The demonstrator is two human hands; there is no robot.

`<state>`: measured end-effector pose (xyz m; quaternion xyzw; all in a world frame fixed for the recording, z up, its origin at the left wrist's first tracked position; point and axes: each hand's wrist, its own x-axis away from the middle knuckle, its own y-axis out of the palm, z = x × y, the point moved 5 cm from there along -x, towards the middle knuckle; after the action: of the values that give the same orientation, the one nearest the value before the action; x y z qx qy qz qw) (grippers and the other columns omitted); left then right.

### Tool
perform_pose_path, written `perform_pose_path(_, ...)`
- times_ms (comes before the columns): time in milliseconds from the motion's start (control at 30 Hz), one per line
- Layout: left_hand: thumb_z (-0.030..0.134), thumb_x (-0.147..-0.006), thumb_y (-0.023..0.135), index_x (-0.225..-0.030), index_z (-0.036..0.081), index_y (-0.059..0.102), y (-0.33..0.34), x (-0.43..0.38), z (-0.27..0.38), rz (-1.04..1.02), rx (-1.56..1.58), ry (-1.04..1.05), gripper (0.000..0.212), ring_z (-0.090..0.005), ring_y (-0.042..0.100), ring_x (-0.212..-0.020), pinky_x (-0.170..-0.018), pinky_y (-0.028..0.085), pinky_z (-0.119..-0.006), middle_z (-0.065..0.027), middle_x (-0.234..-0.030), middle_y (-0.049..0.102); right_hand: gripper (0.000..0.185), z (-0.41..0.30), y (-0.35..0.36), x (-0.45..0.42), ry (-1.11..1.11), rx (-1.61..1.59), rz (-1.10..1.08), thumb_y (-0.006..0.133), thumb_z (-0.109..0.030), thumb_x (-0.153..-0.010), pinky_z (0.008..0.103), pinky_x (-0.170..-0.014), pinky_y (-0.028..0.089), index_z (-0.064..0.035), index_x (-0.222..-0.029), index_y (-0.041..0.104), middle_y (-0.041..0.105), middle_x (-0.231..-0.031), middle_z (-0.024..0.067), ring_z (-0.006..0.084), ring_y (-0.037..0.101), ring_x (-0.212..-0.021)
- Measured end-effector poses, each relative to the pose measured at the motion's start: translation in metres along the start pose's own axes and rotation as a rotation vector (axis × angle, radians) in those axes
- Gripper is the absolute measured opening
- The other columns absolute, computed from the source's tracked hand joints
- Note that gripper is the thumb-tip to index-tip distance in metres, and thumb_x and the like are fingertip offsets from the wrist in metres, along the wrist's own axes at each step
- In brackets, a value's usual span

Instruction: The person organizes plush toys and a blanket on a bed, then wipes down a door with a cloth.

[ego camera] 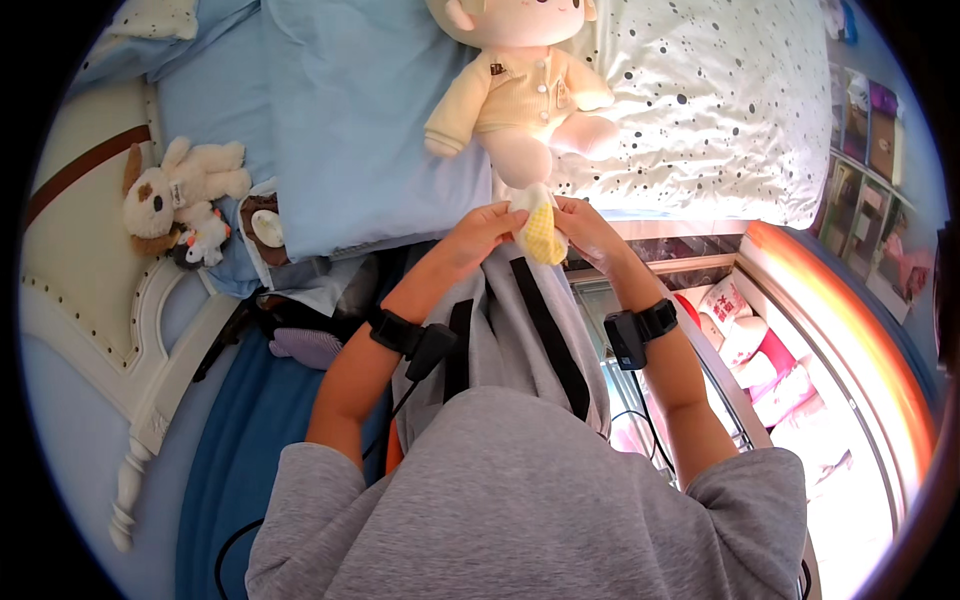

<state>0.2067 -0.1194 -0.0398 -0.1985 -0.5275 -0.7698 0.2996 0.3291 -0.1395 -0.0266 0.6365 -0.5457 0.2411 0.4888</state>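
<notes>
A small white cloth piece with a yellow checked patch (541, 231) is pinched between my two hands. My left hand (486, 231) grips its left edge, and my right hand (585, 229) has hold of the right edge. Just beyond my fingers sits a large plush doll (517, 97) in a cream buttoned jacket, its legs bare and pointing towards me. The top of its head runs out of view. Whether the cloth is a doll's garment or something else I cannot tell.
Under the doll lie a blue quilt (360, 135) and white bedding with black spots (697, 112). A plush dog (176, 187) and a smaller plush toy (204, 234) rest at left by the white headboard (82, 300). A window (825, 420) glares at right, near several packages (757, 337).
</notes>
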Motion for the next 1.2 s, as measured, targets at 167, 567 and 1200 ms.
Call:
perform_pose_path(167, 0.017, -0.085, 0.041, -0.104, -0.003, 0.048, -0.003, -0.004, 0.038, -0.110, 0.700, 0.211, 0.029, -0.0191, 0.049, -0.098, -0.087, 0.037, -0.029, -0.0092, -0.102, 0.054, 0.034, -0.013, -0.008, 0.003, -0.131, -0.549, 0.028, 0.046, -0.024, -0.085, 0.0291, -0.082, 0.043, 0.0027, -0.105, 0.048, 0.055, -0.101, 0.0090, 0.0171, 0.054, -0.092)
perform_pose_path(567, 0.025, -0.086, 0.044, -0.104, 0.005, 0.048, -0.050, -0.046, 0.002, 0.133, 0.575, 0.166, 0.028, -0.0144, 0.049, -0.100, -0.087, 0.038, -0.030, -0.0053, -0.105, 0.053, 0.037, -0.018, -0.043, -0.056, -0.030, -0.432, 0.125, 0.050, -0.029, -0.083, 0.0284, -0.082, 0.043, -0.0004, -0.106, 0.047, 0.053, -0.103, 0.0084, 0.0170, 0.053, -0.093)
perform_pose_path(1200, 0.048, -0.081, 0.044, -0.108, -0.004, 0.046, -0.061, -0.084, -0.038, 0.507, 0.731, 0.168, 0.058, -0.0148, 0.051, -0.092, -0.077, 0.042, -0.026, -0.0081, -0.104, 0.052, 0.039, 0.048, -0.046, -0.117, -0.020, -0.645, 0.181, 0.039, -0.033, -0.082, 0.0292, -0.078, 0.043, -0.0024, -0.105, 0.048, 0.057, -0.096, 0.0090, 0.0196, 0.055, -0.090)
